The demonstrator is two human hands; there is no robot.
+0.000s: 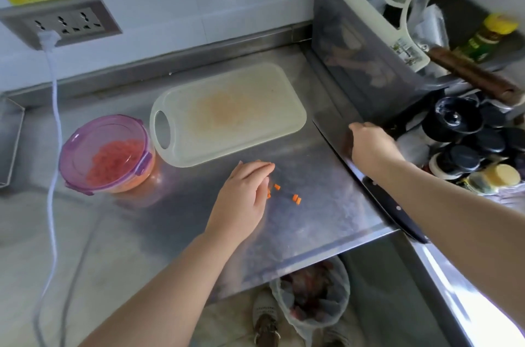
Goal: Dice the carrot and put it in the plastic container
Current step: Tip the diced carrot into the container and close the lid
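Note:
A round plastic container [142, 173] stands at the left of the steel counter, holding diced carrot under a translucent purple lid. A white cutting board [227, 116] lies bare behind the middle, stained orange. Several small carrot dice [296, 199] lie loose on the counter in front of the board. My left hand [244, 199] hovers over them with fingers straight, fingertips just above the nearest pieces. My right hand [369, 148] grips the broad blade of a cleaver [329, 125] at the counter's right edge. The cleaver's black handle [397, 211] lies under my forearm.
A grey bin [355, 43] with a squeegee and bags stands at the back right. Dark jars and bottles [460, 145] crowd beyond the cleaver. A white cable [54, 108] runs from the wall socket down the left. A lined waste bin [312, 295] sits on the floor.

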